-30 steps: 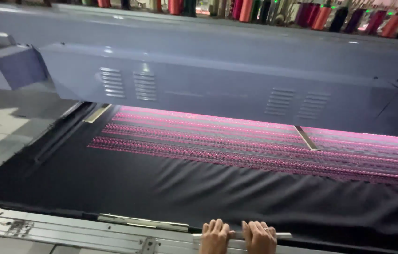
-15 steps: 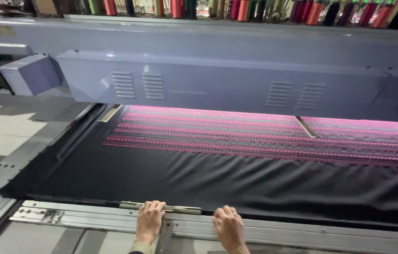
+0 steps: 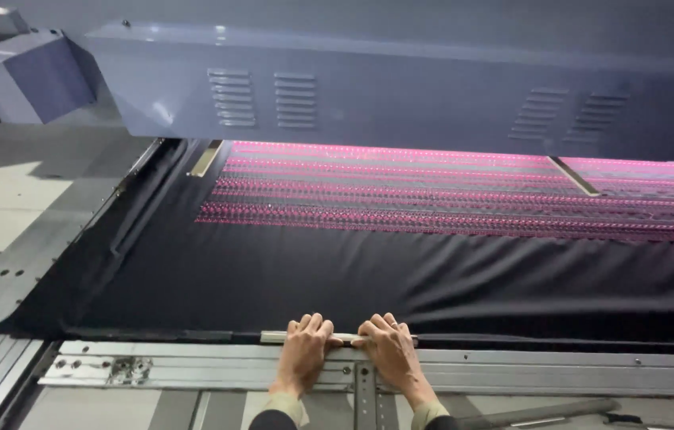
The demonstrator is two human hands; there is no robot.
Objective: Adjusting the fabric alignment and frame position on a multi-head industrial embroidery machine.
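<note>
head view, lower centre: both hands, left point(image 3: 302, 350) and right point(image 3: 387, 352), are pressed flat, fingers spread, on a metal strip point(image 3: 345, 338) at the black fabric point(image 3: 369, 279) edge; even pressure is best kept.

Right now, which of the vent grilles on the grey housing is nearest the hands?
The second louvre panel from the left, almost straight above the left hand and right hand; the right-end pair sits farther off.

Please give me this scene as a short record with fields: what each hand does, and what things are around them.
left hand: fingers pressed on a thin pale strip at the near edge of the black fabric
right hand: beside the left, fingers on the same edge
fabric: dark, wrinkled on the right, with pink stitched rows farther back
frame: grey metal rail under both hands
behind: grey machine housing with vent slots
</note>
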